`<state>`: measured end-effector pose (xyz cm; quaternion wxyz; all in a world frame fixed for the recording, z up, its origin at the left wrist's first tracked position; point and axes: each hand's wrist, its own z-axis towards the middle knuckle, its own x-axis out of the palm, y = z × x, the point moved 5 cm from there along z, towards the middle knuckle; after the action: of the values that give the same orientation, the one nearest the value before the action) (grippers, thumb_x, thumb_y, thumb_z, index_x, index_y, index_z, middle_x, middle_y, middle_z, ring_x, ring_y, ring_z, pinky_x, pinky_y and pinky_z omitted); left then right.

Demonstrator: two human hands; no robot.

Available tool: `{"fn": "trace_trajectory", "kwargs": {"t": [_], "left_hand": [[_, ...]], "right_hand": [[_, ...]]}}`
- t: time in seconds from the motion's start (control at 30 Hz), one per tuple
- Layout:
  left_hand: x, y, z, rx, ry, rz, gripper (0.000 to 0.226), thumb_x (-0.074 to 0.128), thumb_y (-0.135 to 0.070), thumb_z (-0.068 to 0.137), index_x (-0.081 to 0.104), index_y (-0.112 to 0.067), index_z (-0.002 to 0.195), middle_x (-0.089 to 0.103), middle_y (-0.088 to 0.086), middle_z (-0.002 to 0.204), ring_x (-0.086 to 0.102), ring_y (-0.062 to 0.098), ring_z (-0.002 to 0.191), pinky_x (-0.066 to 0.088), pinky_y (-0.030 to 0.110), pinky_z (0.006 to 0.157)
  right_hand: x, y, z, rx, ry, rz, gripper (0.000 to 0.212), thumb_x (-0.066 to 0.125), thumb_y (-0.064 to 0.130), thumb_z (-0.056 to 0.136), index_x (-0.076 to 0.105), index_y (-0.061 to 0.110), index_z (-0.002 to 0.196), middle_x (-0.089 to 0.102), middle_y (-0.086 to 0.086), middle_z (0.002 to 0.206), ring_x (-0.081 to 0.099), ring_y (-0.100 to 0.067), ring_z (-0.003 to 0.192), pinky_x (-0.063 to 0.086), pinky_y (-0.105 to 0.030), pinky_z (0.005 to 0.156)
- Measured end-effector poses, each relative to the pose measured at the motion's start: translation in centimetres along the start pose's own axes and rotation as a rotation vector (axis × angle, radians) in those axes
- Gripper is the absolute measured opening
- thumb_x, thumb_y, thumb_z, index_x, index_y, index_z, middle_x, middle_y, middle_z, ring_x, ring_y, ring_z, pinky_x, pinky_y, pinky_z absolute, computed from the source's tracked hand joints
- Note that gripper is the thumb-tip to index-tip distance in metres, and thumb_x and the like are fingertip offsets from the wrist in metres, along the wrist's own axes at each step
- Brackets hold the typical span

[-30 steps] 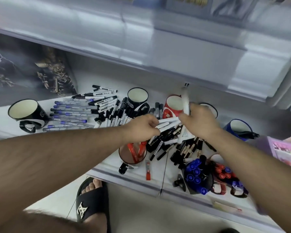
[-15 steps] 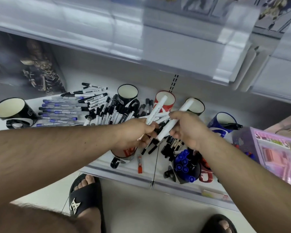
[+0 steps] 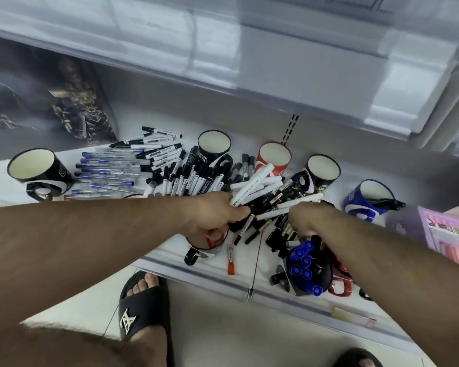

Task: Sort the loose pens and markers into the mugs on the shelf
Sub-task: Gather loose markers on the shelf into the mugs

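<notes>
The left hand [image 3: 217,213] grips a long white marker [image 3: 252,188] slanting over the shelf's [image 3: 170,263] pen pile. The right hand [image 3: 306,218] pinches another white marker [image 3: 289,206]; its fingertips are hidden.

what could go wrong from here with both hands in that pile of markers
The left hand grips a white marker that sticks out toward the red mug; swinging it could knock that mug over. The right hand digs into the heap above the mug of blue-capped markers near the shelf's front edge, so a nudge might tip it or roll loose pens onto the floor.
</notes>
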<state>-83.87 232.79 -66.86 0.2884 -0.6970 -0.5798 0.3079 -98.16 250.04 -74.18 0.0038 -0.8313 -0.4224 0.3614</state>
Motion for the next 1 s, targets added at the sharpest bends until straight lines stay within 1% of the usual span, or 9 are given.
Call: {"fn": "trace_trajectory", "kwargs": {"t": [0.1, 0.2, 0.3, 0.47, 0.6, 0.7, 0.87, 0.93, 1.0], "left_hand": [[-0.3, -0.2, 0.2, 0.015, -0.029, -0.019, 0.024, 0.058, -0.04, 0.094, 0.057, -0.018, 0.103, 0.041, -0.002, 0.069, 0.036, 0.01, 0.058, 0.032, 0.024, 0.05], [-1.0, -0.1, 0.9, 0.017, -0.09, -0.06, 0.039, 0.056, -0.048, 0.093, 0.057, -0.015, 0.111, 0.042, -0.002, 0.07, 0.036, 0.01, 0.054, 0.034, 0.024, 0.048], [-1.6, 0.1, 1.2, 0.037, -0.123, -0.086, 0.027, 0.055, -0.042, 0.096, 0.054, -0.015, 0.097, 0.043, 0.0, 0.07, 0.038, 0.01, 0.051, 0.035, 0.023, 0.045], [-2.7, 0.7, 1.2, 0.05, -0.169, -0.11, 0.015, 0.058, -0.021, 0.097, 0.051, -0.011, 0.088, 0.048, 0.007, 0.069, 0.045, 0.011, 0.046, 0.041, 0.022, 0.043], [-3.1, 1.3, 1.1, 0.059, -0.187, -0.102, 0.009, 0.058, -0.015, 0.097, 0.052, -0.008, 0.093, 0.051, 0.006, 0.069, 0.047, 0.011, 0.047, 0.042, 0.019, 0.042], [-3.2, 1.1, 1.2, 0.072, -0.218, -0.095, 0.009, 0.057, -0.014, 0.096, 0.052, -0.01, 0.09, 0.049, 0.006, 0.071, 0.043, 0.012, 0.049, 0.04, 0.019, 0.04], [-4.1, 0.9, 1.5, 0.112, -0.293, -0.083, 0.014, 0.059, -0.018, 0.095, 0.05, -0.017, 0.083, 0.049, 0.003, 0.068, 0.044, 0.012, 0.047, 0.039, 0.025, 0.045], [-4.6, 1.1, 1.7, 0.124, -0.31, -0.103, 0.017, 0.059, -0.019, 0.094, 0.05, -0.016, 0.081, 0.048, 0.002, 0.065, 0.044, 0.011, 0.042, 0.039, 0.024, 0.043], [-5.0, 1.4, 1.7, 0.119, -0.33, -0.118, 0.018, 0.06, -0.019, 0.094, 0.049, -0.016, 0.079, 0.046, 0.0, 0.059, 0.043, 0.01, 0.038, 0.036, 0.023, 0.042]], "right_hand": [[1.5, 0.7, 1.4, -0.05, 0.109, -0.18, 0.041, 0.068, 0.026, 0.088, 0.058, 0.011, 0.125, 0.061, -0.003, 0.123, 0.06, -0.022, 0.111, 0.05, -0.031, 0.081], [2.1, 1.7, 2.4, -0.081, 0.171, -0.222, 0.048, 0.063, 0.023, 0.093, 0.049, 0.012, 0.138, 0.051, -0.003, 0.14, 0.049, -0.025, 0.128, 0.044, -0.04, 0.1], [1.9, 2.3, 2.7, -0.11, 0.18, -0.249, 0.043, 0.065, 0.025, 0.092, 0.056, 0.011, 0.131, 0.056, -0.003, 0.134, 0.054, -0.025, 0.121, 0.049, -0.04, 0.095], [-1.0, 1.7, 2.2, -0.151, -0.052, -0.181, 0.013, 0.057, 0.024, 0.086, 0.063, 0.013, 0.087, 0.059, 0.0, 0.08, 0.058, -0.017, 0.068, 0.05, -0.028, 0.059], [-3.2, 1.2, 2.3, -0.152, -0.25, -0.063, 0.009, 0.052, 0.016, 0.077, 0.059, 0.018, 0.082, 0.054, 0.003, 0.076, 0.056, -0.018, 0.073, 0.046, -0.028, 0.06], [-3.8, 0.8, 2.6, -0.093, -0.349, -0.052, 0.021, 0.052, 0.011, 0.079, 0.066, 0.017, 0.095, 0.052, 0.001, 0.079, 0.053, -0.02, 0.077, 0.048, -0.03, 0.066], [-2.0, 0.7, 4.4, -0.029, -0.289, -0.012, 0.045, 0.059, 0.017, 0.078, 0.052, 0.018, 0.122, 0.055, -0.004, 0.118, 0.061, -0.023, 0.097, 0.053, -0.034, 0.071], [-1.5, 0.7, 5.1, 0.001, -0.25, 0.009, 0.058, 0.066, 0.017, 0.076, 0.044, 0.016, 0.13, 0.055, -0.005, 0.121, 0.061, -0.025, 0.102, 0.05, -0.032, 0.07], [-1.3, 0.9, 5.7, 0.003, -0.243, 0.051, 0.053, 0.065, 0.01, 0.078, 0.045, 0.014, 0.126, 0.06, -0.005, 0.114, 0.062, -0.024, 0.1, 0.047, -0.031, 0.068]]}}
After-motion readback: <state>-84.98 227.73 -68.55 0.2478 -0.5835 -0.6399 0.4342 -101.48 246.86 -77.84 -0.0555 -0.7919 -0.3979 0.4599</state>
